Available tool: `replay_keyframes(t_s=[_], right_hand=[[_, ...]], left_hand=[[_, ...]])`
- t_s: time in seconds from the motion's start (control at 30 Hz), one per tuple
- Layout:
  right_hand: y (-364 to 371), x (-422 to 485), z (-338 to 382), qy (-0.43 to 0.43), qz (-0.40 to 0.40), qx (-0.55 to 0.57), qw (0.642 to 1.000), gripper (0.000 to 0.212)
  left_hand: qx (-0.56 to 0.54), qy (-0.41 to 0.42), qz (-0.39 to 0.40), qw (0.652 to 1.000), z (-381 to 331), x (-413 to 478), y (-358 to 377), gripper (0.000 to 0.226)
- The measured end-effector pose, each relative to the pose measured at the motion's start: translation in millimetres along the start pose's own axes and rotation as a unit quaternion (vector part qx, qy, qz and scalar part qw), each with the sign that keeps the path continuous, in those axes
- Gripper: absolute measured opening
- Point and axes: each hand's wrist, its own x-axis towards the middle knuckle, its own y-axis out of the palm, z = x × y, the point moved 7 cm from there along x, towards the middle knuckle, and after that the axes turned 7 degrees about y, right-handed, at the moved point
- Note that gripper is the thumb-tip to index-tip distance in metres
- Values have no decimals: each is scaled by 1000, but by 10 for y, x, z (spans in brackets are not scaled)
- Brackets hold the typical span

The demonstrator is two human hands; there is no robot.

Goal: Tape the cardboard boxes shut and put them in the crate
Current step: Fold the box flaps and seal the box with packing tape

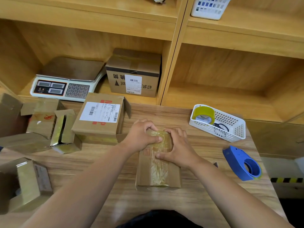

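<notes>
I am at the taping step. A small cardboard box lies in the middle of the tabletop, right in front of me, with a clear tape strip running along its top seam. My left hand and right hand both curl over the box's far end, thumbs pressed down on the tape, smoothing it over the edge.

Judging from this, the next move is to finish pressing the tape flat, then lift the box away to the crate, which I cannot pick out here. The blue tape dispenser lies to my right, apart from the box.

Writing: a larger box to my left carries a white shipping label with barcodes, its print too small to read. A box on the shelf shows upside-down Chinese characters and another barcode label. The scale shows a number keypad.
</notes>
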Motion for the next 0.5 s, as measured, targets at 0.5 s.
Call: replay_keyframes(t_s=[0.5], right_hand=[[-99,109,36,1,-67,119,991,29]], left_hand=[[17,18,-44,999,21,-19,46,16]])
